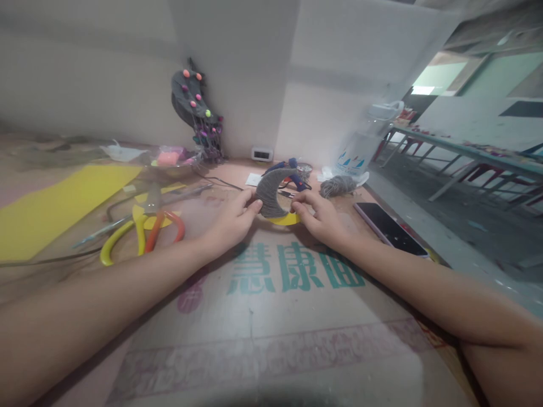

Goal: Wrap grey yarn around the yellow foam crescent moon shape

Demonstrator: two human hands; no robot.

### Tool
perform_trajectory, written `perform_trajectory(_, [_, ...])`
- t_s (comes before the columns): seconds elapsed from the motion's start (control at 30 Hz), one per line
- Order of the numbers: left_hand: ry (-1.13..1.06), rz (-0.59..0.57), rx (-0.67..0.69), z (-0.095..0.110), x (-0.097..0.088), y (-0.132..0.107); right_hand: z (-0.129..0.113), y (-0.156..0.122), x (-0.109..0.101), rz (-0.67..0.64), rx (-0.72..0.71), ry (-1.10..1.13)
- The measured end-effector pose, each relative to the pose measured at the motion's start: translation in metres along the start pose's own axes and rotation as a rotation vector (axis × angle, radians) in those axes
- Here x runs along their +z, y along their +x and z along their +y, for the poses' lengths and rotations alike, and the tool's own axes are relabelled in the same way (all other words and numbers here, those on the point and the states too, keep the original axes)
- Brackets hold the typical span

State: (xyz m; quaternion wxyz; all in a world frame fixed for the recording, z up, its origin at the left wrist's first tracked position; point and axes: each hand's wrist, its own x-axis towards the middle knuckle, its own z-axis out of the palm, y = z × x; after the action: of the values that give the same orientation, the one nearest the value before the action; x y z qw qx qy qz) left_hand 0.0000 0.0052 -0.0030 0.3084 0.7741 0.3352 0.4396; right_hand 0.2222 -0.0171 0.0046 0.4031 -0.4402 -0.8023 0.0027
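Observation:
Between my two hands, held up above the printed table covering, is a crescent moon shape point(271, 195) wound with grey yarn. Its lower end shows bare yellow card point(285, 219). My left hand point(241, 217) pinches the crescent's left side, thumb in front. At the yellow end, my right hand point(316, 213) has its thumb and fingers closed on the tip. Whether a yarn strand runs through the right fingers is too small to tell. A ball of grey yarn point(338, 185) lies beyond the right hand. Behind the crescent rests a blue glue gun point(299, 182), partly hidden.
Scissors point(146, 237) with yellow and orange handles and a yellow sheet point(63, 209) lie left. A phone point(390, 229) lies right, before a clear water bottle point(358, 141). A decorated grey crescent point(186, 99) leans on the wall near a small digital display point(262, 154).

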Motion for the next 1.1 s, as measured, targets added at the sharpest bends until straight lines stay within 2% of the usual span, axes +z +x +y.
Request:
perform_trajectory(0.33, [-0.034, -0.047, 0.013, -0.002, 0.001, 0.0, 0.002, 0.0, 0.001, -0.011, -0.029, 0.0])
perform_trajectory(0.57, [-0.059, -0.089, 0.0, 0.001, 0.002, -0.001, 0.0, 0.001, 0.001, -0.034, 0.042, 0.052])
perform_trajectory(0.73, [-0.055, -0.015, -0.038, 0.0, 0.001, 0.002, -0.003, 0.001, -0.003, -0.015, 0.119, 0.206])
perform_trajectory(0.87, [-0.148, 0.057, -0.083, -0.003, 0.001, 0.005, 0.0, -0.001, -0.005, 0.08, -0.008, 0.12])
perform_trajectory(1.0, [-0.238, 0.119, -0.115, -0.001, 0.0, 0.007, 0.008, -0.002, 0.0, 0.062, -0.18, 0.031])
perform_trajectory(1.1, [-0.192, 0.137, -0.122, 0.004, -0.002, 0.006, 0.009, -0.002, 0.003, 0.031, -0.191, -0.027])
